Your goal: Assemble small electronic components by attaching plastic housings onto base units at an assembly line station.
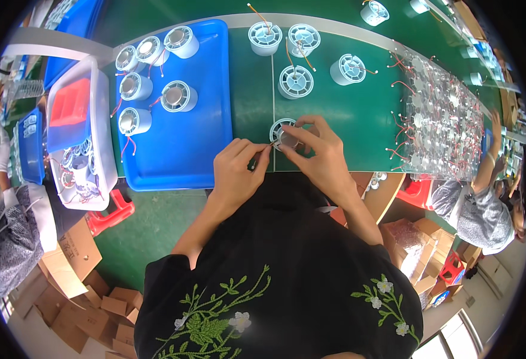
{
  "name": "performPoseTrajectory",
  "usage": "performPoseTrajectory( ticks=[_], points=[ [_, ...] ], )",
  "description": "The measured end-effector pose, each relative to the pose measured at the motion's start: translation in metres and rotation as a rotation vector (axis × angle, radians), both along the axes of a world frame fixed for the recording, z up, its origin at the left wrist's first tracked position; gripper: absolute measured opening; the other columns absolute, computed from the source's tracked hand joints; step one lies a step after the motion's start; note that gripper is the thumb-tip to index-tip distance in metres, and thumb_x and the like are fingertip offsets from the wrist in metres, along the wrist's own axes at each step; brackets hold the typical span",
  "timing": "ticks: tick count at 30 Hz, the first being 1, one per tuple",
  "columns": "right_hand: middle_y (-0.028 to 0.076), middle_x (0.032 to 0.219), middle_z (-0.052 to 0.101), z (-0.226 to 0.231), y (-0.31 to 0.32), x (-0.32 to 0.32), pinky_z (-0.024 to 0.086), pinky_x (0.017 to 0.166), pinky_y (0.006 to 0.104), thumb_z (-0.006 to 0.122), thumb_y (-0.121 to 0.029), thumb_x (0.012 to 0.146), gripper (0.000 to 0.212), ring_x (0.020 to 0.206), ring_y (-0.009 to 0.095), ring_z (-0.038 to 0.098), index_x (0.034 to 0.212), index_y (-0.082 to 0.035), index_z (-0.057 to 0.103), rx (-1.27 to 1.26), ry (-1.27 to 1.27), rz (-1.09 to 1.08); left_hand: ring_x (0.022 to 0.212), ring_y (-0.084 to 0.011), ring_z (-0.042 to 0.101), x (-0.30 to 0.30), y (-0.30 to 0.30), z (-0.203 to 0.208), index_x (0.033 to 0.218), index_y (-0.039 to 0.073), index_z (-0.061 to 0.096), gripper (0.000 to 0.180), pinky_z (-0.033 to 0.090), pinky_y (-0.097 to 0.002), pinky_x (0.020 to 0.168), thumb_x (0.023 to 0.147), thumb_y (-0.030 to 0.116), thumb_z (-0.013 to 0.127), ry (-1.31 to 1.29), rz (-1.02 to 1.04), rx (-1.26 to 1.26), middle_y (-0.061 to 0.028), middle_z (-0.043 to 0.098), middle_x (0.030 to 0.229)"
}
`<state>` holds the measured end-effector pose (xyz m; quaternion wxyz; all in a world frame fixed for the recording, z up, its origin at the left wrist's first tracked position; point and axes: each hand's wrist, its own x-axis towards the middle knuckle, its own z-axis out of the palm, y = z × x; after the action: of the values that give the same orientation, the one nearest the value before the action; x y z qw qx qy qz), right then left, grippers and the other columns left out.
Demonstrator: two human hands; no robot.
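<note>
At the near edge of the green table, a white round plastic housing (276,127) with a spoked rim stands between my hands. Over its top sits a silver-grey round disc (289,139), gripped at the edge by the fingers of my right hand (326,155). My left hand (238,169) is closed in a pinch at the housing's left side, on what looks like a thin wire (271,145); the fingertips hide most of it. Beyond my hands stand several similar white housings (296,82) with spoked tops and thin wires sticking out.
To the left lies a blue tray (176,146) with several housings (179,96) fitted with silver discs. A white bin (104,155) of parts stands farther left. At right, clear plastic trays (442,119) hold many wired discs. People sit on both sides; a red stool (112,214) and cardboard boxes (74,323) are below.
</note>
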<state>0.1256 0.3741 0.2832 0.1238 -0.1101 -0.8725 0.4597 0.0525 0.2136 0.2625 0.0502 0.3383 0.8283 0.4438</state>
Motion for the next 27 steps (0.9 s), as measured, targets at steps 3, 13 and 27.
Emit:
performPoseTrajectory(
  ticks=[3, 13, 27],
  points=[
    [0.008, 0.103, 0.059, -0.001, -0.003, 0.0, 0.05, 0.058, 0.0279, 0.078, -0.004, 0.072, 0.034, 0.067, 0.016, 0.061, 0.104, -0.005, 0.069, 0.04, 0.02, -0.008, 0.06, -0.0236, 0.056, -0.001, -0.001, -0.012, 0.076, 0.004, 0.065, 0.005, 0.043, -0.0345, 0.053, 0.075, 0.002, 0.069, 0.01, 0.032, 0.011, -0.0064, 0.057, 0.066],
    [0.008, 0.103, 0.058, -0.007, 0.001, -0.004, 0.05, 0.054, 0.029, 0.077, -0.006, 0.073, 0.029, 0.064, 0.016, 0.061, 0.101, -0.005, 0.069, 0.189, 0.025, 0.003, 0.062, -0.025, 0.058, -0.006, 0.006, -0.012, 0.076, 0.005, 0.064, 0.005, 0.045, -0.0355, 0.054, 0.078, 0.007, 0.068, 0.007, 0.002, -0.088, -0.0062, 0.058, 0.067],
    [0.008, 0.099, 0.057, -0.005, 0.006, -0.005, 0.05, 0.053, 0.0286, 0.076, -0.005, 0.072, 0.029, 0.065, 0.017, 0.061, 0.099, -0.003, 0.067, 0.187, 0.015, -0.037, 0.065, -0.0257, 0.06, -0.008, 0.01, -0.013, 0.077, 0.006, 0.065, 0.006, 0.046, -0.037, 0.056, 0.08, 0.011, 0.068, -0.04, -0.005, -0.117, -0.0056, 0.059, 0.069]
  ],
)
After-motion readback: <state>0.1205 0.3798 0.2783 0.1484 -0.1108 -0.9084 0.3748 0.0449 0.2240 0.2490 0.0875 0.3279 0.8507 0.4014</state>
